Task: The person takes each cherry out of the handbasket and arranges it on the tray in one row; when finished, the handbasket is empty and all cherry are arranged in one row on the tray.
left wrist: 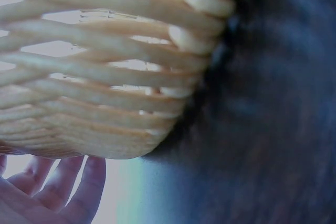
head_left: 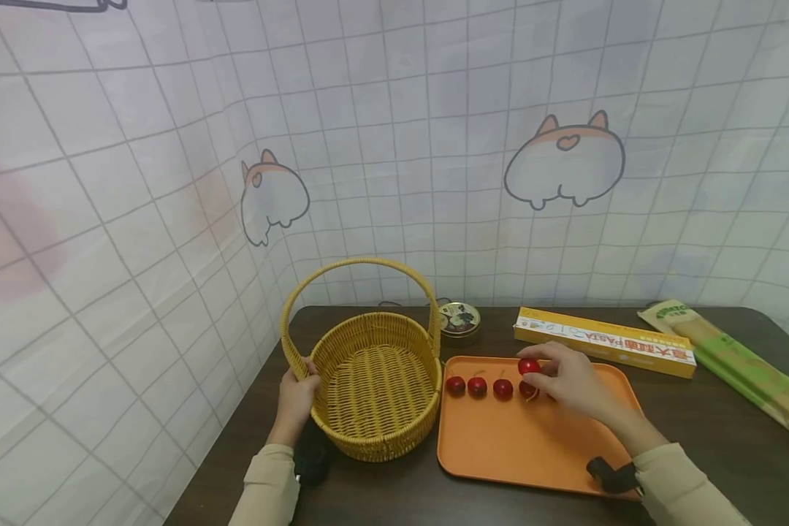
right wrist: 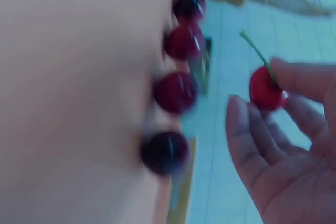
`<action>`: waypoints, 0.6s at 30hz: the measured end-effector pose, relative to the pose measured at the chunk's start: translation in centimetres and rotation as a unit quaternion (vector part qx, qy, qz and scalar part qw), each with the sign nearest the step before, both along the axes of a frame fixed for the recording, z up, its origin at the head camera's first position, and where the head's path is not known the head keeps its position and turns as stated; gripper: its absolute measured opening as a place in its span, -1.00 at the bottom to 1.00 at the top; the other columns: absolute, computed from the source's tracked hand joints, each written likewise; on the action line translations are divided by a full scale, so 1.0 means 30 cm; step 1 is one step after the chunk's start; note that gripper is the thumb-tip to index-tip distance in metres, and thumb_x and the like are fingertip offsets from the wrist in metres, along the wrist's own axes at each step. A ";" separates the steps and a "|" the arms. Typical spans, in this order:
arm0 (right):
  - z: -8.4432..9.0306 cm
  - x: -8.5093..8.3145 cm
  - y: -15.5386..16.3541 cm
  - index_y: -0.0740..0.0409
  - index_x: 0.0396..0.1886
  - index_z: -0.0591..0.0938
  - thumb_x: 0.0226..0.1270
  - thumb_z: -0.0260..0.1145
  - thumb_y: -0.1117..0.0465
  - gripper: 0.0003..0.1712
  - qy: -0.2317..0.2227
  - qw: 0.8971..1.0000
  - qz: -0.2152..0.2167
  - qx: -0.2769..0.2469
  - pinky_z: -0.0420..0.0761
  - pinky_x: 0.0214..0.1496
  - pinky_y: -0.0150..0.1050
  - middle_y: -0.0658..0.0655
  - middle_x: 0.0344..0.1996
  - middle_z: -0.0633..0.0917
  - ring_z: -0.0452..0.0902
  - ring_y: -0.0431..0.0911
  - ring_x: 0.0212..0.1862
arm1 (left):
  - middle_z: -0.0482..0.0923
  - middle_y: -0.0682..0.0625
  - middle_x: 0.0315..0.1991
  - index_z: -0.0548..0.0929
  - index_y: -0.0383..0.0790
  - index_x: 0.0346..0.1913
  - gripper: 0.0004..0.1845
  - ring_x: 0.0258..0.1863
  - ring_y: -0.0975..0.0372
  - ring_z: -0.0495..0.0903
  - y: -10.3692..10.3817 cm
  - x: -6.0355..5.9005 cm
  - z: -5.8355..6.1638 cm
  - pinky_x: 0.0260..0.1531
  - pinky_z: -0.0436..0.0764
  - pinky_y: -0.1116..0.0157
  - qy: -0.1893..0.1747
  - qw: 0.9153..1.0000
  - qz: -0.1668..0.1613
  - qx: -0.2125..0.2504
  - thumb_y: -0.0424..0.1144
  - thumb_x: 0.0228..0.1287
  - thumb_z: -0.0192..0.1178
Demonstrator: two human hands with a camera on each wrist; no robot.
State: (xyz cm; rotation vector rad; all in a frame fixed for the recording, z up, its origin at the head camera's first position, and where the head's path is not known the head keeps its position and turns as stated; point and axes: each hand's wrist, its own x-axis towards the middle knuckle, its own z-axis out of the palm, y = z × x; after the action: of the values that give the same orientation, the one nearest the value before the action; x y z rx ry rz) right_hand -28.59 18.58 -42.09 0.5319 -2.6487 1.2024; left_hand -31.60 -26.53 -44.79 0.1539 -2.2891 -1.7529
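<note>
A yellow wicker basket (head_left: 375, 380) with a tall hoop handle stands on the dark table; nothing lies inside it. My left hand (head_left: 302, 380) holds its left rim, thumb over the edge. The left wrist view shows the basket wall (left wrist: 105, 77) close up with my fingers (left wrist: 63, 187) below it. To the basket's right lies an orange tray (head_left: 532, 438) with a row of several red cherries (head_left: 477, 386). Just above that row, my right hand (head_left: 544, 371) pinches one cherry (head_left: 529, 365). In the right wrist view that stemmed cherry (right wrist: 265, 88) sits between my fingertips, beside the blurred row of cherries (right wrist: 176, 93).
A round tin (head_left: 459, 320) stands behind the basket. Behind the tray lies a long yellow pasta box (head_left: 603, 341), and a green spaghetti pack (head_left: 736, 365) lies at the far right. A tiled cloth backdrop closes off the back and left of the table.
</note>
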 end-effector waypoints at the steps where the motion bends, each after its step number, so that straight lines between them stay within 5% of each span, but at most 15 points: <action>1: 0.008 0.002 0.026 0.16 0.04 0.64 0.22 0.41 0.22 -0.62 -0.007 1.000 0.001 0.004 0.55 -0.37 -0.27 0.16 -0.07 0.66 0.65 -0.04 -0.22 | 0.30 0.02 -0.50 0.44 -0.32 -0.26 -0.84 -0.53 0.19 0.27 0.000 -0.001 -0.003 -0.45 0.32 0.27 0.002 1.000 0.002 -0.002 -0.54 0.07 0.01; 9: 0.062 0.005 0.179 0.18 0.07 0.62 0.26 0.38 0.06 -0.56 -0.059 0.997 0.027 0.053 0.59 -0.21 -0.20 0.18 -0.05 0.68 0.66 -0.03 -0.13 | 0.29 0.01 -0.50 0.43 -0.31 -0.25 -0.83 -0.53 0.18 0.26 -0.001 -0.011 -0.027 -0.45 0.30 0.26 0.027 0.999 0.012 -0.015 -0.51 0.04 0.00; 18: 0.026 0.005 0.281 0.21 0.00 0.65 0.23 0.39 0.10 -0.61 -0.073 0.992 0.024 0.103 0.55 -0.24 -0.28 0.17 -0.11 0.70 0.68 -0.03 -0.16 | 0.30 -0.01 -0.48 0.44 -0.31 -0.24 -0.83 -0.52 0.16 0.28 -0.002 -0.005 -0.030 -0.45 0.32 0.24 0.021 1.000 0.010 -0.019 -0.49 0.06 0.02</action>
State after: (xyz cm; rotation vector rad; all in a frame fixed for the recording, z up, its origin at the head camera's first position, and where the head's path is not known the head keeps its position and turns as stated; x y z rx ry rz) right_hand -28.45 27.01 -41.31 0.5622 -2.9207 1.0206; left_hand -31.74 -26.58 -45.68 0.1318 -2.2821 -1.6861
